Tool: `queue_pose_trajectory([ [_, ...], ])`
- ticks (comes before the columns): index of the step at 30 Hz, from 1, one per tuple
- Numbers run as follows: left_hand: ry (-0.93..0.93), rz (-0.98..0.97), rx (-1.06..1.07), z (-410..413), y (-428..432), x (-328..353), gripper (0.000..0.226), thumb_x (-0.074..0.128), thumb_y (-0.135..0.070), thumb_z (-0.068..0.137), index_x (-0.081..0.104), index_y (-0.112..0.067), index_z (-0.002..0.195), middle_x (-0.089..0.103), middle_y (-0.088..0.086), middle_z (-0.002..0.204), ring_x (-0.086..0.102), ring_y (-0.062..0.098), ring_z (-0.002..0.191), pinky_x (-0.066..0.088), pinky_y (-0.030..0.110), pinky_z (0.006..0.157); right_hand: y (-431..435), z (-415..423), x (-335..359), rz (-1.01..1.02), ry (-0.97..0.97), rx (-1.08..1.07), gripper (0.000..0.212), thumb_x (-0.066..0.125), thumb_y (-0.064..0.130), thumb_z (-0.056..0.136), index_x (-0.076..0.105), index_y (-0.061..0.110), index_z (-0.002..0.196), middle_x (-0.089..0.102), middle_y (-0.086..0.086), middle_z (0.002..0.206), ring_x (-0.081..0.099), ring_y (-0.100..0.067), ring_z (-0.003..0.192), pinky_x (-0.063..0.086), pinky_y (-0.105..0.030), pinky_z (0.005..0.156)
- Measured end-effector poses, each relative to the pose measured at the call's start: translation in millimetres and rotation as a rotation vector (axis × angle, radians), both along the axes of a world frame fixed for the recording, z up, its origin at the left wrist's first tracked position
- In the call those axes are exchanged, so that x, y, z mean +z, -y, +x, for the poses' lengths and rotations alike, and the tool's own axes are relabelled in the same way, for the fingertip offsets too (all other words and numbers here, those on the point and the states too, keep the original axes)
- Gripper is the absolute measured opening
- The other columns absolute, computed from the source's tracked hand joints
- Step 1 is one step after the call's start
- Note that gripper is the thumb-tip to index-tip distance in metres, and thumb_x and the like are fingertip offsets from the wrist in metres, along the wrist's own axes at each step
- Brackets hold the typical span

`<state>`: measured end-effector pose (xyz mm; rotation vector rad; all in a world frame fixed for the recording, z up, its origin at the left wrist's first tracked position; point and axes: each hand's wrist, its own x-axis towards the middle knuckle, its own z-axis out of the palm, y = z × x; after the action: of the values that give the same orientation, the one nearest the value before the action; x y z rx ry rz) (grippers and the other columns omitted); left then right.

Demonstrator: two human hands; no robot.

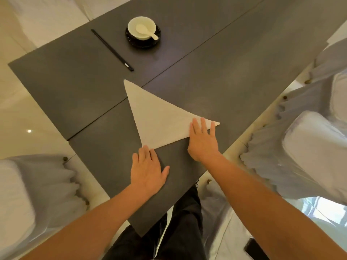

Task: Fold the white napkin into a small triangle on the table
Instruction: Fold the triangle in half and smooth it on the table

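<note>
The white napkin [155,119] lies flat on the dark grey table [78,87] as a large triangle, one tip pointing away from me. My left hand [148,169] lies flat on the table with its fingertips touching the napkin's near corner. My right hand [202,139] presses with straight fingers on the napkin's right corner, near the table's right edge.
A white bowl with a spoon [142,28] sits on a black saucer [143,34] at the far side. Black chopsticks [112,50] lie left of it. Chairs in pale covers stand at the left [32,199] and right [309,147]. My dark trousers [180,231] show below the table's corner.
</note>
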<state>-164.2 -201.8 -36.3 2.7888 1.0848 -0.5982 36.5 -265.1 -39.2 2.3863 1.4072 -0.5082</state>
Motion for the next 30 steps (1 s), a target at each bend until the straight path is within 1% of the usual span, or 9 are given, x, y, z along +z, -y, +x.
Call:
queue_pose_trajectory([
  [2,0.049,-0.023,-0.044,-8.6,5.6,-3.8,0.078,0.034,-0.059,0.091,0.042,0.001,0.139,0.044,0.024,0.141,0.036,0.04,0.13,0.034,0.049,0.104,-0.8,-43.4,0.4,0.111,-0.138,0.096,0.068,0.03,0.019,0.095,-0.001,0.006,0.154,-0.006,-0.012,0.164,-0.013,-0.032,0.149,-0.006,-0.055,0.12],
  [6,0.083,-0.115,-0.209,-30.4,-2.9,-23.9,0.075,0.02,-0.05,0.097,0.004,-0.005,0.155,0.007,0.017,0.164,0.003,0.031,0.152,0.01,0.046,0.123,19.0,-107.4,-15.4,0.12,-0.363,0.304,0.068,0.034,0.02,0.098,-0.002,0.009,0.155,-0.006,-0.007,0.164,-0.01,-0.023,0.15,0.0,-0.049,0.122],
  [12,0.118,-0.114,-0.223,-43.6,-14.5,-29.3,0.069,0.023,-0.048,0.1,0.019,-0.005,0.154,0.017,0.012,0.163,0.015,0.024,0.151,0.016,0.043,0.121,37.1,-51.0,-33.6,0.156,-0.254,0.054,0.067,0.011,0.057,0.099,-0.003,0.023,0.156,-0.006,0.008,0.164,-0.01,-0.015,0.15,0.002,-0.054,0.121],
  [17,0.12,-0.094,-0.186,-36.4,-11.2,-22.7,0.065,0.02,-0.043,0.1,0.027,-0.005,0.152,0.027,0.011,0.16,0.024,0.024,0.149,0.018,0.042,0.12,64.2,23.5,-32.7,0.104,-0.104,-0.365,0.068,0.008,0.057,0.098,-0.007,0.022,0.155,-0.007,0.004,0.165,-0.01,-0.024,0.15,-0.001,-0.057,0.119],
  [20,0.146,-0.07,-0.143,-27.8,-10.7,-17.6,0.06,0.031,-0.039,0.101,0.036,-0.004,0.149,0.038,0.012,0.155,0.036,0.025,0.144,0.025,0.042,0.118,42.6,13.3,-17.1,0.183,-0.089,-0.486,0.07,0.021,0.051,0.099,0.008,0.01,0.155,0.005,-0.007,0.165,-0.002,-0.029,0.151,0.004,-0.057,0.119],
  [23,0.203,-0.112,-0.093,-19.6,-11.3,-14.8,0.056,0.038,-0.033,0.097,0.047,-0.002,0.142,0.053,0.015,0.144,0.05,0.028,0.133,0.038,0.043,0.111,11.3,-52.5,-5.5,0.341,-0.225,-0.105,0.066,0.026,0.043,0.099,0.016,0.006,0.153,0.015,-0.013,0.162,0.006,-0.029,0.15,0.011,-0.054,0.12],
  [25,0.231,-0.145,-0.119,-21.5,-13.3,-14.1,0.059,0.035,-0.032,0.091,0.053,-0.001,0.137,0.056,0.016,0.14,0.054,0.029,0.13,0.042,0.045,0.107,1.9,-98.9,-10.1,0.27,-0.373,0.161,0.062,0.017,0.04,0.101,0.014,0.009,0.154,0.013,-0.008,0.164,0.002,-0.025,0.151,0.011,-0.053,0.119],
  [27,0.254,-0.124,-0.155,-26.0,-17.1,-13.7,0.06,0.034,-0.031,0.089,0.054,-0.001,0.136,0.057,0.015,0.14,0.056,0.028,0.128,0.045,0.045,0.104,0.5,-98.6,-18.5,0.189,-0.432,0.185,0.061,0.008,0.044,0.101,0.009,0.017,0.156,0.005,0.0,0.165,-0.007,-0.019,0.151,0.006,-0.054,0.12],
  [30,0.265,-0.08,-0.17,-27.4,-22.3,-14.0,0.055,0.034,-0.026,0.091,0.058,0.002,0.132,0.063,0.016,0.133,0.064,0.027,0.119,0.049,0.044,0.099,23.8,-43.8,-32.2,0.169,-0.266,0.058,0.061,0.011,0.052,0.101,0.001,0.028,0.156,-0.006,0.006,0.164,-0.013,-0.019,0.15,0.002,-0.057,0.119],
])
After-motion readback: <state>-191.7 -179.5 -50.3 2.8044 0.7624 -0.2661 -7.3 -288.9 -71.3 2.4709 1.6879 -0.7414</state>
